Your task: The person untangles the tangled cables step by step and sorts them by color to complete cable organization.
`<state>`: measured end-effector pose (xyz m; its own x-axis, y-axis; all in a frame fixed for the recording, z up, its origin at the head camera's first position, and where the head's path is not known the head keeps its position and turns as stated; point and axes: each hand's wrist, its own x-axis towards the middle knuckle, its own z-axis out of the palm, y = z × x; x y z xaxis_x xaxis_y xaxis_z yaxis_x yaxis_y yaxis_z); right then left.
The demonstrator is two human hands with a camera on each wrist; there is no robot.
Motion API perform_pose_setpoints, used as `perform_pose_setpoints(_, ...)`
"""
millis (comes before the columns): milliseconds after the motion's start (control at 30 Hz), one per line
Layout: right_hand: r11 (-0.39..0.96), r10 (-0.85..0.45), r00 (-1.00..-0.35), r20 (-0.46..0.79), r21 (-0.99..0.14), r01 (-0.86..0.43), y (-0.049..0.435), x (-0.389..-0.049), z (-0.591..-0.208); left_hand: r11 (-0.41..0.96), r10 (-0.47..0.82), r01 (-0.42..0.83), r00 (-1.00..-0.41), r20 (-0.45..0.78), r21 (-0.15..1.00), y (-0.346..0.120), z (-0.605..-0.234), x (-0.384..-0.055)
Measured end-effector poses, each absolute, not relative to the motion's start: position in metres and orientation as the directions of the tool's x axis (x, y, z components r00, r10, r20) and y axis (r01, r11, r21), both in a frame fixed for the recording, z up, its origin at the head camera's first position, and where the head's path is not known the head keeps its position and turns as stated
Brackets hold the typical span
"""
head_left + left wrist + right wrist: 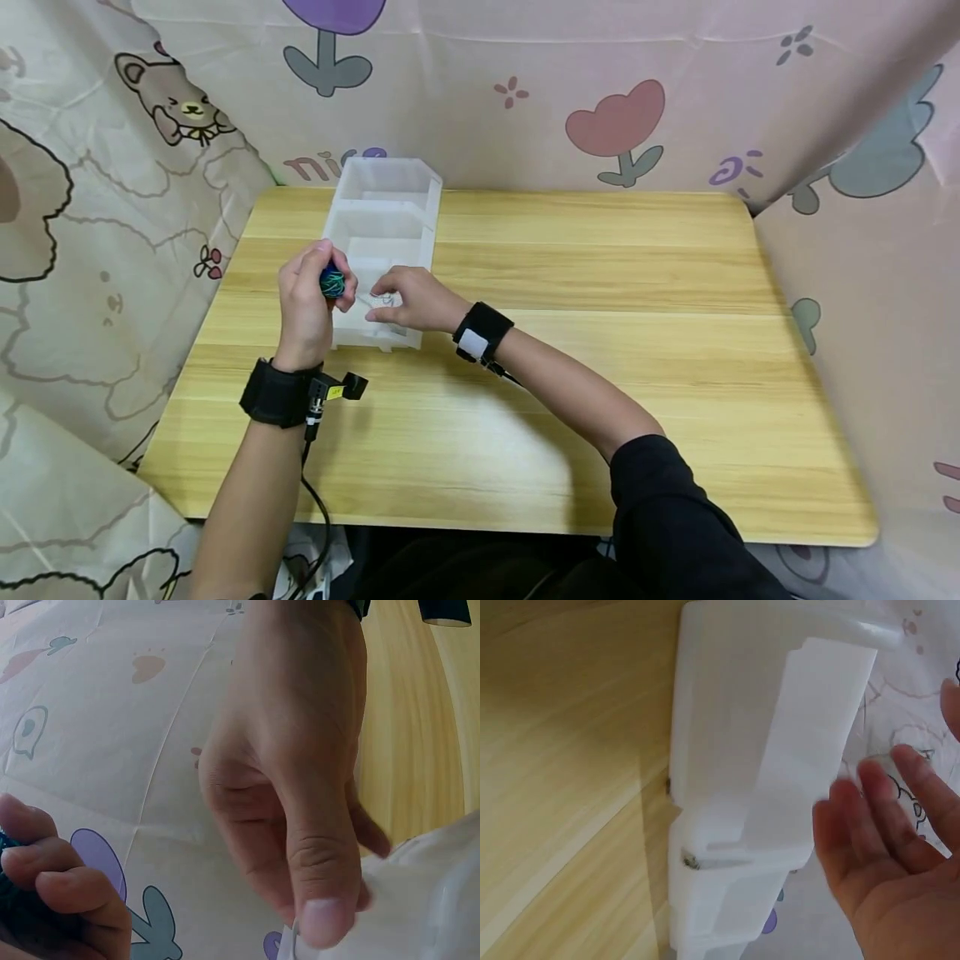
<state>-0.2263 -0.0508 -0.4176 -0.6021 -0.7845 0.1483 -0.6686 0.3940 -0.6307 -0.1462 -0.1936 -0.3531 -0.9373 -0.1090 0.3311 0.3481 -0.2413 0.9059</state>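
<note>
In the head view my left hand point(307, 292) grips a bundle of thin blue-green strands point(333, 282) above the left edge of a white divided box point(429, 242). My right hand point(420, 298) reaches over the box's nearest compartment, its thumb and fingertips apart. Beneath it lies something thin, too small to tell. Seen from the left wrist, curled left fingers point(75, 896) cover most of the dark bundle point(19, 911), while the right hand point(292, 772) points down by the box. From the right wrist, the right hand's loosely bent fingers point(874, 802) hold nothing visible beside the box's wall point(735, 735).
The box stands at the back left of a wooden table point(585, 333), near a printed cloth point(480, 108) that hangs behind and at the sides. A cable point(318, 500) runs from the left wrist camera over the table's front edge.
</note>
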Motion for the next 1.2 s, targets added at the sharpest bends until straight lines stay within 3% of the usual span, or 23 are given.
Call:
perform_pose_setpoints(200, 0.398, -0.746, -0.636, 0.2, -0.631, -0.666, -0.038, -0.228, -0.414, -0.246, -0.095, 0.344, -0.939, 0.331, 0.906, -0.189, -0.354, -0.147)
perform_pose_setpoints(533, 0.136, -0.525, -0.693, 0.494, -0.754, -0.642, -0.017, -0.213, -0.377, -0.25, -0.069, 0.334, -0.942, 0.327, 0.909, -0.181, -0.354, -0.15)
perform_pose_setpoints(833, 0.023, -0.516, -0.612, 0.6, -0.704, -0.71, -0.003, -0.174, -0.322, -0.253, -0.036, 0.323, -0.945, 0.325, 0.912, -0.17, -0.354, -0.152)
perform_pose_setpoints(1200, 0.089, -0.55, -0.566, 0.614, -0.631, -0.771, -0.004, -0.189, -0.347, 0.0, -0.022, 0.359, -0.933, 0.359, 0.933, -0.156, -0.355, -0.154)
